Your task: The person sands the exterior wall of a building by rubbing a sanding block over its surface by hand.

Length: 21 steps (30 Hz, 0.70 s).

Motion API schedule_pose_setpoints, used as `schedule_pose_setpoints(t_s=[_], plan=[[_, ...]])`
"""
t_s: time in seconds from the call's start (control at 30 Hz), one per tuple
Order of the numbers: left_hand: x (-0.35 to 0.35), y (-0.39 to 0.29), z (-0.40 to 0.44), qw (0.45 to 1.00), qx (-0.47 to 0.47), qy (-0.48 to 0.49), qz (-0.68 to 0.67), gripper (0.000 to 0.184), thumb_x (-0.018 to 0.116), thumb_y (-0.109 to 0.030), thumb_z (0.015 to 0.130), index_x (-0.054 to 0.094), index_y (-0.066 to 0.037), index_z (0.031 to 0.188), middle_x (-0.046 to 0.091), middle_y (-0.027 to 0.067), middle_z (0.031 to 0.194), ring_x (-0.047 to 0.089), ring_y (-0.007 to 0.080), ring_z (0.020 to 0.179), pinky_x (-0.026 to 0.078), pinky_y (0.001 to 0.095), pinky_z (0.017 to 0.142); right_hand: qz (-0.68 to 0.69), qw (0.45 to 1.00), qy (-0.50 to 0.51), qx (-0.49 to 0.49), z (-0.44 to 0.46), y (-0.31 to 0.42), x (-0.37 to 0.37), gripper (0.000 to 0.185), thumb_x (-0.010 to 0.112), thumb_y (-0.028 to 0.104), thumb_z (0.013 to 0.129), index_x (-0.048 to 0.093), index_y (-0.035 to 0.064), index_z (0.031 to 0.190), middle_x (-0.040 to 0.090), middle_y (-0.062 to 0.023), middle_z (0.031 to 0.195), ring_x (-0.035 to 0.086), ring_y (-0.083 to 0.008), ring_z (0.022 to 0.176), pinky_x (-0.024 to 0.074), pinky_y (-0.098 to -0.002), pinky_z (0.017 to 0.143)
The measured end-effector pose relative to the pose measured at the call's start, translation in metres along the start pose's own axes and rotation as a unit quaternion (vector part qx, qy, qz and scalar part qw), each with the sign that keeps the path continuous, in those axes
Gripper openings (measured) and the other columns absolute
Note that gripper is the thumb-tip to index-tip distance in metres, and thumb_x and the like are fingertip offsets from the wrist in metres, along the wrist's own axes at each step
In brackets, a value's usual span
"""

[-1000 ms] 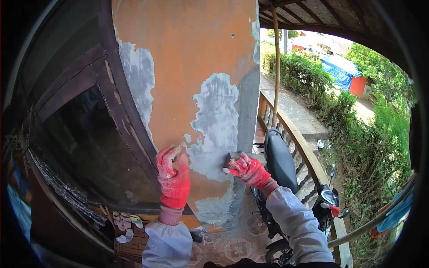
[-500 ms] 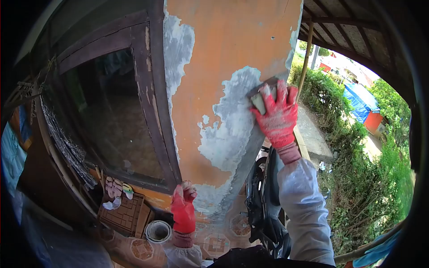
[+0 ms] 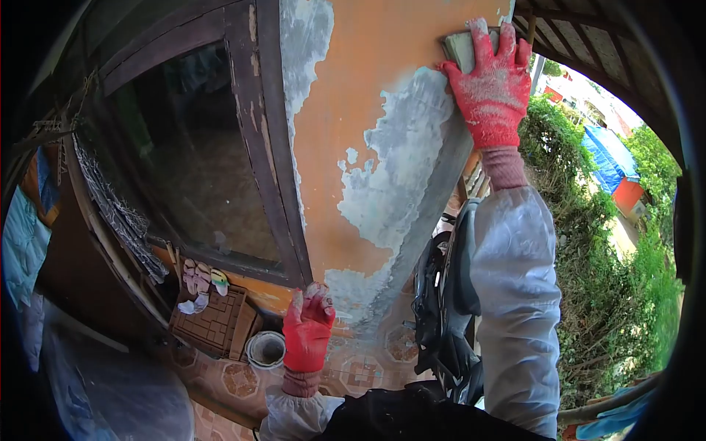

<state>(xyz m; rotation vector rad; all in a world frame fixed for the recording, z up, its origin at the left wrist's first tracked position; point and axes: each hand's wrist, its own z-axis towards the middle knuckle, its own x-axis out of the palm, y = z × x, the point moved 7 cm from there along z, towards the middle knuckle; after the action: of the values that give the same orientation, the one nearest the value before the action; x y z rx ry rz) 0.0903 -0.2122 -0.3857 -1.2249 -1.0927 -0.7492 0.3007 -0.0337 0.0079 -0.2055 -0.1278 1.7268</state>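
My right hand (image 3: 494,92), in a dusty red glove, is pressed high against the wall's outer edge. Under its fingers is a greenish-grey sanding block (image 3: 460,50), gripped flat on the surface. The orange-painted wall (image 3: 368,44) has a large grey-white bare patch (image 3: 401,169) with ragged edges just below that hand. Lower down, my left hand (image 3: 309,331), also red-gloved, hangs near the bottom corner of the dark window frame (image 3: 268,147). Its fingers are curled in, and no object shows in them.
A motorbike (image 3: 448,309) stands close behind the wall's lower edge. On the tiled floor (image 3: 360,371) are a grey bucket (image 3: 265,350) and a brown box (image 3: 209,316) with sandals (image 3: 198,275) on it. Bushes (image 3: 573,220) grow at right.
My right hand has slid upward along the wall edge with the sanding block. My left hand stays low, its fingers still curled. The whole view has shifted a little.
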Motion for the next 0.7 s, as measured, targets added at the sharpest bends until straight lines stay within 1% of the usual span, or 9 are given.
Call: schedule_pose_setpoints(t_s=[0.07,0.17,0.23,0.37,0.43,0.53,0.57,0.6,0.7], plan=[[-0.011,0.006,-0.005,0.998,-0.034,0.011,-0.054,0.041,0.052,-0.035,0.106,0.059,-0.001,0.127,0.063,0.0060,0.121,0.058,0.0169,0.099,0.049,0.0307,0.085,0.010,0.998,-0.058,0.023,-0.009,0.006,-0.007,0.072,0.077,0.053,0.076,0.054,0.0300,0.141,0.048,-0.0101,0.146,0.041,-0.0418,0.132,0.0476,-0.0511,0.098],[-0.020,0.006,-0.015,0.995,-0.036,-0.046,-0.081,0.041,0.052,-0.035,0.106,0.060,-0.001,0.127,0.063,0.0059,0.120,0.058,0.0172,0.099,0.049,0.0313,0.086,0.008,0.996,0.090,-0.008,-0.118,0.040,0.008,0.061,0.071,0.048,0.083,0.054,0.0305,0.139,0.049,-0.0097,0.145,0.042,-0.0424,0.132,0.0461,-0.0514,0.100],[-0.028,0.007,-0.021,0.993,-0.049,-0.039,-0.102,0.041,0.052,-0.035,0.105,0.059,-0.001,0.128,0.063,0.0062,0.120,0.059,0.0173,0.100,0.050,0.0319,0.086,0.113,0.936,0.247,-0.223,-0.257,0.080,0.040,0.048,0.055,0.021,0.094,0.052,0.0316,0.140,0.048,-0.0008,0.144,0.048,-0.0316,0.130,0.0479,-0.0452,0.104],[-0.023,-0.006,-0.026,0.993,-0.042,0.008,-0.114,0.041,0.053,-0.034,0.105,0.059,-0.002,0.130,0.065,0.0081,0.121,0.061,0.0184,0.099,0.052,0.0341,0.088,0.126,0.894,0.181,-0.391,-0.385,0.090,0.046,0.054,0.058,0.016,0.091,0.051,0.0302,0.143,0.047,-0.0013,0.147,0.052,-0.0298,0.127,0.0490,-0.0415,0.107],[-0.026,-0.007,-0.021,0.986,-0.038,0.045,-0.153,0.043,0.052,-0.033,0.105,0.060,-0.004,0.136,0.066,0.0105,0.130,0.062,0.0208,0.115,0.051,0.0365,0.094,0.114,0.884,0.231,-0.391,-0.328,0.075,0.039,0.055,0.064,0.022,0.088,0.052,0.0293,0.141,0.048,-0.0010,0.146,0.051,-0.0293,0.127,0.0500,-0.0429,0.105],[-0.015,0.006,-0.012,0.981,-0.050,0.073,-0.174,0.043,0.052,-0.033,0.105,0.059,-0.004,0.136,0.066,0.0108,0.130,0.062,0.0199,0.117,0.051,0.0359,0.094,0.017,0.960,0.196,-0.200,-0.153,0.049,0.021,0.077,0.082,0.048,0.069,0.054,0.0319,0.139,0.049,-0.0093,0.145,0.046,-0.0360,0.131,0.0449,-0.0455,0.104],[-0.010,0.009,-0.012,0.980,-0.055,0.074,-0.179,0.043,0.052,-0.033,0.105,0.059,-0.004,0.136,0.066,0.0108,0.130,0.062,0.0199,0.117,0.051,0.0359,0.094,0.066,0.967,0.224,-0.100,-0.096,0.038,0.010,0.070,0.074,0.050,0.079,0.052,0.0298,0.142,0.046,-0.0109,0.148,0.046,-0.0365,0.132,0.0406,-0.0489,0.108],[-0.004,0.010,-0.013,0.983,-0.050,0.059,-0.168,0.042,0.052,-0.033,0.105,0.059,-0.004,0.135,0.065,0.0107,0.130,0.061,0.0196,0.118,0.051,0.0355,0.094,0.001,0.995,0.091,-0.046,-0.068,0.026,0.008,0.077,0.078,0.050,0.076,0.051,0.0302,0.145,0.046,-0.0134,0.148,0.045,-0.0412,0.132,0.0394,-0.0504,0.108],[0.001,0.011,-0.018,0.988,-0.041,0.054,-0.138,0.040,0.051,-0.032,0.105,0.061,-0.004,0.132,0.065,0.0103,0.131,0.061,0.0193,0.119,0.051,0.0350,0.094,-0.002,0.999,0.047,0.001,-0.031,0.027,0.004,0.077,0.077,0.052,0.077,0.051,0.0298,0.145,0.044,-0.0151,0.151,0.043,-0.0430,0.133,0.0382,-0.0509,0.110]])
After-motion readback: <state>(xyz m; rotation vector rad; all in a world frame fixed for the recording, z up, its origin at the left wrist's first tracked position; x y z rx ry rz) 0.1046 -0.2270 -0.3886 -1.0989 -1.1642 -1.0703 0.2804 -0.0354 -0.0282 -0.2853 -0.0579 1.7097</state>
